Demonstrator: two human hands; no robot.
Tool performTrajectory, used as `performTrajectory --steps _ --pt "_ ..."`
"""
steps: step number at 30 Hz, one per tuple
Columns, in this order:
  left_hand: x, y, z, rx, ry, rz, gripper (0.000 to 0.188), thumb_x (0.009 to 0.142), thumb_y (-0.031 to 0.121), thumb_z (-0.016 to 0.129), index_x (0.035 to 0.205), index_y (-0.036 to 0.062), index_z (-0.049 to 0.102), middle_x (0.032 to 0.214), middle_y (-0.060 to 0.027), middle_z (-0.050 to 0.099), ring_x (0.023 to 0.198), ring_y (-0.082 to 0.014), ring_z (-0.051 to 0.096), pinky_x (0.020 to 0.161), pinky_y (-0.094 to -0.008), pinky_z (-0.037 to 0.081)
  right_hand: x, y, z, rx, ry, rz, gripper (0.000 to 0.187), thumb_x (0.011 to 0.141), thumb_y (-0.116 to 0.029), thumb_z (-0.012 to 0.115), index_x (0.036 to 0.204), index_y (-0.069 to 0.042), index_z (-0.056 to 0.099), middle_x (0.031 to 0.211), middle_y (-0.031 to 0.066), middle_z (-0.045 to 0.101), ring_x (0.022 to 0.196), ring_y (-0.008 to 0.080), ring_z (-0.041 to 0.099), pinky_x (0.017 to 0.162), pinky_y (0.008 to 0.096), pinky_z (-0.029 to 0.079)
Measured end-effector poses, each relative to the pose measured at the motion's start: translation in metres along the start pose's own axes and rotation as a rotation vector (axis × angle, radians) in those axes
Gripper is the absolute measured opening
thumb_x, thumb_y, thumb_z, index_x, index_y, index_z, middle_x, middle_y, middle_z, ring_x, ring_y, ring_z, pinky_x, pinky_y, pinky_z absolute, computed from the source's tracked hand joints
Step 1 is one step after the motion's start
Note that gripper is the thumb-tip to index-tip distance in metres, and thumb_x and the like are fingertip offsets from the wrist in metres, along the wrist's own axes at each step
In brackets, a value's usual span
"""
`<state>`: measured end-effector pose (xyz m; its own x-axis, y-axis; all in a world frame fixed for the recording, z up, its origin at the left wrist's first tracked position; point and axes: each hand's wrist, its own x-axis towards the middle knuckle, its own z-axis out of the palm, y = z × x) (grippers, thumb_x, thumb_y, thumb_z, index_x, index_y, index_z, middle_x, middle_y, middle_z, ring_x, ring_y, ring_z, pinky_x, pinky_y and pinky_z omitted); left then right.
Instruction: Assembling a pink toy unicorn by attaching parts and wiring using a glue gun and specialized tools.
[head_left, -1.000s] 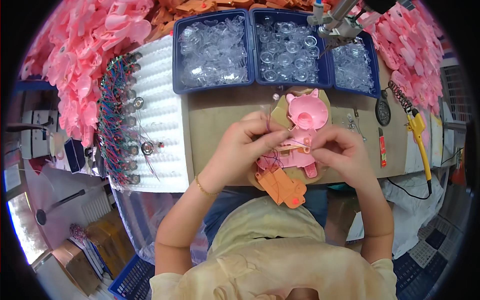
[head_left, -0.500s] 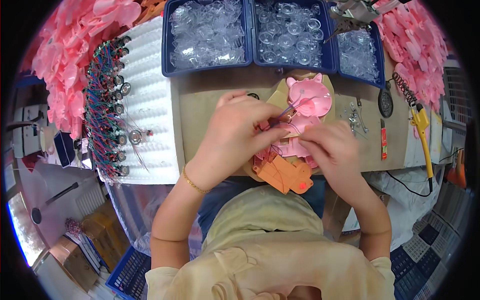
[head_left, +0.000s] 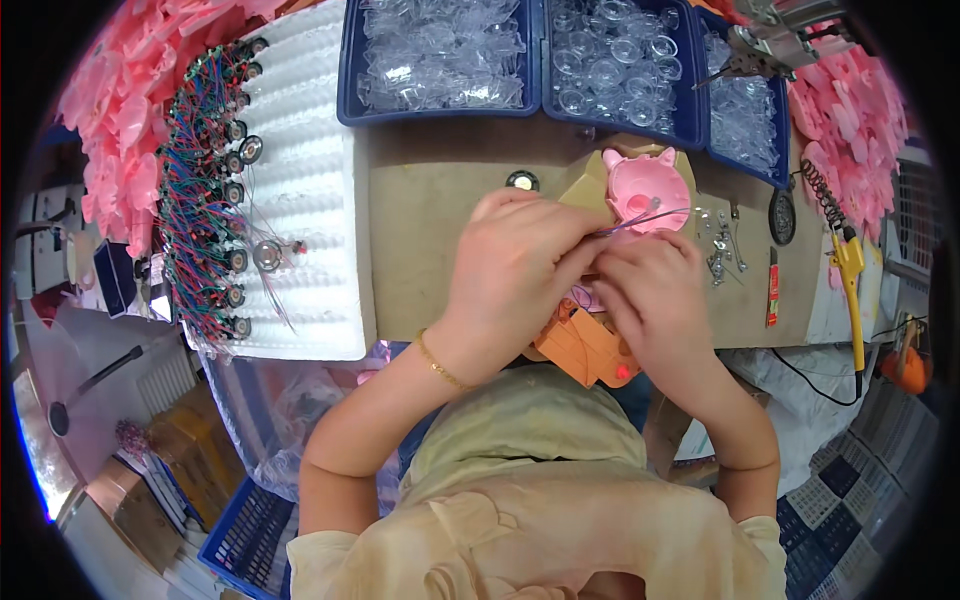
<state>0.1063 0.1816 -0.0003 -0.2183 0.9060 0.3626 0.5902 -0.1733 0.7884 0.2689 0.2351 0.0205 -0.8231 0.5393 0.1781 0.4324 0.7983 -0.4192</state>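
A pink toy shell half (head_left: 648, 185) with small ears lies face down-side open, its hollow showing, on a tan support in front of me. My left hand (head_left: 520, 255) pinches thin purple wires (head_left: 645, 218) over the shell's middle. Close beside it, my right hand (head_left: 655, 285) has its fingers curled together at the same spot; what they hold is hidden. Below both hands sits an orange plastic casing (head_left: 578, 345) with a red spot at one corner, a dark wire across it. My hands cover most of the shell's lower part.
A small round speaker (head_left: 522, 181) lies behind my left hand. White foam (head_left: 320, 200) with wired speakers (head_left: 215, 200) is at left. Blue bins (head_left: 440, 115) of clear plastic parts stand behind. Screws (head_left: 722, 245), a red-handled tool (head_left: 773, 290) and a yellow soldering iron (head_left: 848, 260) are at right.
My hands have drawn closer together, with the right fingers now nearly touching the left. The view has shifted, so the shell and table appear farther right.
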Motion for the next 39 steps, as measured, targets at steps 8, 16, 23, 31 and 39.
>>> performTrajectory --steps 8,16,23,31,39 --pt "0.003 -0.003 0.008 -0.035 -0.011 -0.039 0.011 0.076 0.013 0.068 0.085 0.0072 0.067 0.074 -0.0062 0.064 0.071 -0.0229 0.060 0.075 -0.0322 0.043 0.001 0.002 -0.002 -0.039 -0.009 0.018 0.016 0.075 -0.009 0.065 0.091 -0.007 0.063 0.091 0.0029 0.060 0.086 0.0201 0.054 0.089 0.0401 0.034" --pt "0.003 -0.001 0.005 0.008 -0.035 -0.037 0.012 0.075 0.012 0.068 0.086 0.0073 0.066 0.074 -0.0056 0.064 0.070 -0.0230 0.059 0.075 -0.0332 0.041 0.001 0.006 -0.003 -0.002 0.027 0.038 0.016 0.075 -0.007 0.065 0.090 -0.005 0.062 0.089 0.0049 0.060 0.086 0.0208 0.055 0.088 0.0389 0.034" --pt "0.003 0.011 -0.003 -0.424 -0.069 -0.370 0.013 0.079 0.004 0.065 0.091 0.0010 0.065 0.083 -0.0084 0.065 0.078 -0.0152 0.061 0.073 -0.0258 0.047 0.001 0.007 -0.011 0.078 0.128 0.132 0.016 0.075 -0.004 0.065 0.091 -0.005 0.061 0.085 0.0065 0.061 0.078 0.0232 0.057 0.079 0.0366 0.039" --pt "0.006 0.008 -0.011 -0.166 -0.113 -0.181 0.013 0.077 0.011 0.067 0.089 0.0064 0.068 0.073 -0.0068 0.063 0.068 -0.0202 0.058 0.070 -0.0309 0.041 0.000 0.029 -0.035 0.307 0.176 0.212 0.012 0.084 0.002 0.054 0.095 -0.001 0.057 0.093 0.0092 0.060 0.076 0.0141 0.057 0.068 0.0256 0.046" --pt "0.006 0.009 -0.010 -0.538 -0.138 -0.509 0.018 0.079 0.012 0.068 0.092 -0.0001 0.067 0.079 -0.0061 0.062 0.068 -0.0120 0.057 0.064 -0.0260 0.044 0.010 0.025 -0.048 1.106 -0.198 0.727 0.014 0.082 -0.004 0.060 0.096 -0.001 0.060 0.087 0.0040 0.063 0.075 0.0073 0.057 0.069 0.0210 0.046"
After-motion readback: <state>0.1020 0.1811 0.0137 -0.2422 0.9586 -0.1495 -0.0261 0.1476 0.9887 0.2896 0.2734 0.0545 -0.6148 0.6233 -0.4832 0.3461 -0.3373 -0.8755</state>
